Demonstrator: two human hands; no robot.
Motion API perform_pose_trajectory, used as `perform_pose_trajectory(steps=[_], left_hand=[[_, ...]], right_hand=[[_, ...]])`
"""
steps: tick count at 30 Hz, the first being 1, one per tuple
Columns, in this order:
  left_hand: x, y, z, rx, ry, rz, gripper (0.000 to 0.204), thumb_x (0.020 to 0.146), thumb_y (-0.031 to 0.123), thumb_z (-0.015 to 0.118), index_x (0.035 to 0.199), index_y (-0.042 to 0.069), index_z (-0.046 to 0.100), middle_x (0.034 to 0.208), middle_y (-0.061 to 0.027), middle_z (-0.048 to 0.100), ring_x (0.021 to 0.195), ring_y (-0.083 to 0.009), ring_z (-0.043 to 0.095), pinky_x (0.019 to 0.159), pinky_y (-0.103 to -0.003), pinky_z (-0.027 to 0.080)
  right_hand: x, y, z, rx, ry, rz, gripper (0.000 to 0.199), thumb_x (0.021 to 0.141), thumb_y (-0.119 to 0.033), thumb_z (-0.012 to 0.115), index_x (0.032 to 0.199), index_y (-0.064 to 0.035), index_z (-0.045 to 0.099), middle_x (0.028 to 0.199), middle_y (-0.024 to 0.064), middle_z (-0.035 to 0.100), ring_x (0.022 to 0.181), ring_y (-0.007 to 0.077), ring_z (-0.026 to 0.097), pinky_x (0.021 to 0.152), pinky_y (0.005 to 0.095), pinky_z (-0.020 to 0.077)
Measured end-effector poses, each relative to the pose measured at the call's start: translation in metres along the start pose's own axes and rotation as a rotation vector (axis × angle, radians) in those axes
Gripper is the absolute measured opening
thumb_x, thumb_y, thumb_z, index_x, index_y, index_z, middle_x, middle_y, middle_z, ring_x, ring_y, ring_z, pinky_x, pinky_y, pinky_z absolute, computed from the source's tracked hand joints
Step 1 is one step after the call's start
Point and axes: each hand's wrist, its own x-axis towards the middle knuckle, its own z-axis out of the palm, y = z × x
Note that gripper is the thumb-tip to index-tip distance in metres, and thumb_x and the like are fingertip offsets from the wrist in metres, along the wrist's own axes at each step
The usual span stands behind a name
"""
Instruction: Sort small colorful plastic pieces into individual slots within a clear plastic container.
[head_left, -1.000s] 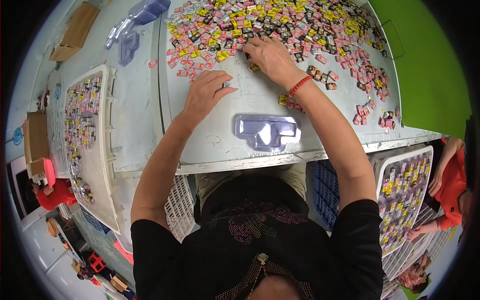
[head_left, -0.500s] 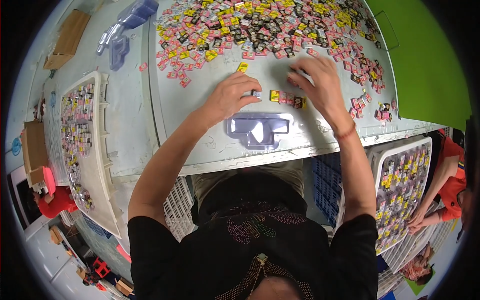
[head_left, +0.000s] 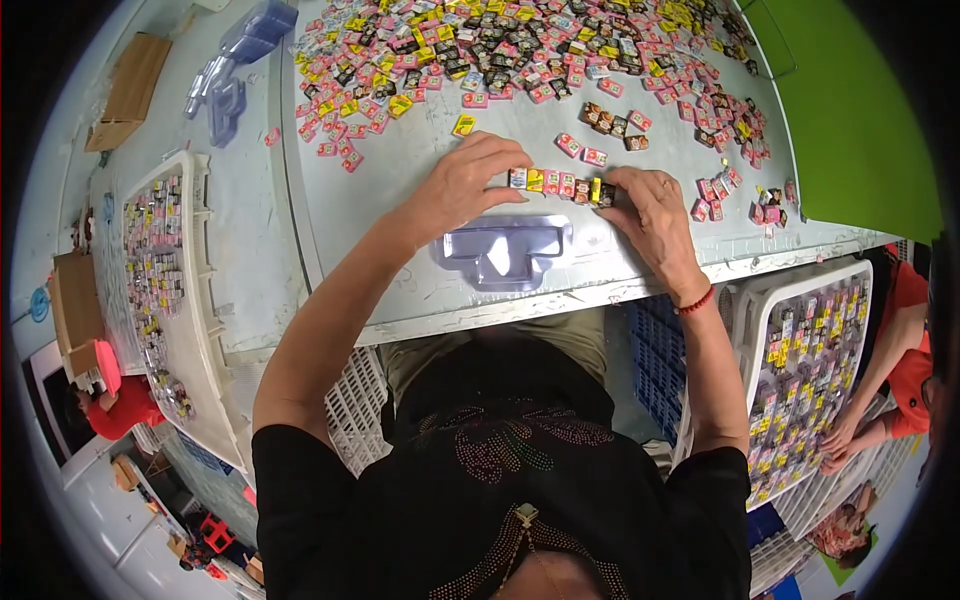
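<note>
Fingers (head_left: 497, 172) of both hands clamp a short row of packets (head_left: 560, 184) just beyond the clear tray (head_left: 505, 252), unfilled; the pile (head_left: 520, 45) remains.

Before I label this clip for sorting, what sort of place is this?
Probably a small packing workshop. Loose small packets cover a grey table, both hands press a row of packets together above a clear plastic tray, and white crates hold filled trays.
</note>
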Motion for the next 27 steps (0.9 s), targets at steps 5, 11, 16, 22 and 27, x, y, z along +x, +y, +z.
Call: perform_pose_trajectory(steps=[5,11,16,22,27], left_hand=[[0.0,-0.001,-0.002,0.007,0.018,0.014,0.038,0.076,0.017,0.077,0.109,0.005,0.064,0.116,-0.0088,0.061,0.107,-0.0282,0.057,0.09,-0.037,0.047],[0.009,0.003,0.007,0.004,-0.021,0.061,0.039,0.076,0.017,0.077,0.111,0.003,0.064,0.117,-0.0091,0.061,0.108,-0.0281,0.057,0.091,-0.038,0.047],[0.023,0.009,0.014,-0.003,-0.017,0.119,0.041,0.076,0.018,0.078,0.111,0.002,0.064,0.117,-0.0105,0.061,0.109,-0.0297,0.056,0.091,-0.038,0.048],[0.035,0.01,0.02,0.02,-0.006,0.166,0.042,0.076,0.019,0.078,0.111,0.002,0.064,0.117,-0.0113,0.061,0.109,-0.0296,0.056,0.091,-0.038,0.049],[0.019,0.008,0.009,0.036,-0.078,0.088,0.044,0.076,0.02,0.077,0.113,0.002,0.063,0.116,-0.0105,0.061,0.109,-0.0289,0.056,0.091,-0.038,0.048]], right_hand=[[0.0,-0.017,-0.003,-0.042,0.032,0.007,0.044,0.073,-0.014,0.079,0.114,-0.0075,0.064,0.114,0.0085,0.061,0.105,0.0287,0.055,0.093,0.0399,0.0422],[-0.009,-0.01,0.011,-0.117,0.098,-0.014,0.037,0.074,-0.012,0.077,0.11,-0.0086,0.066,0.111,0.0073,0.062,0.108,0.0284,0.054,0.094,0.0425,0.0416],[-0.016,-0.002,0.011,-0.076,0.098,0.025,0.033,0.076,-0.007,0.075,0.108,-0.0083,0.067,0.111,0.0086,0.063,0.107,0.0294,0.055,0.093,0.0401,0.0425],[-0.017,-0.004,0.004,-0.048,0.126,0.074,0.042,0.076,-0.007,0.075,0.115,-0.0055,0.062,0.111,0.0093,0.064,0.106,0.0302,0.056,0.094,0.0396,0.0425],[-0.015,-0.001,-0.001,-0.045,0.072,0.046,0.047,0.076,-0.01,0.076,0.12,-0.0052,0.06,0.112,0.0104,0.064,0.105,0.0294,0.056,0.094,0.0397,0.0414]])
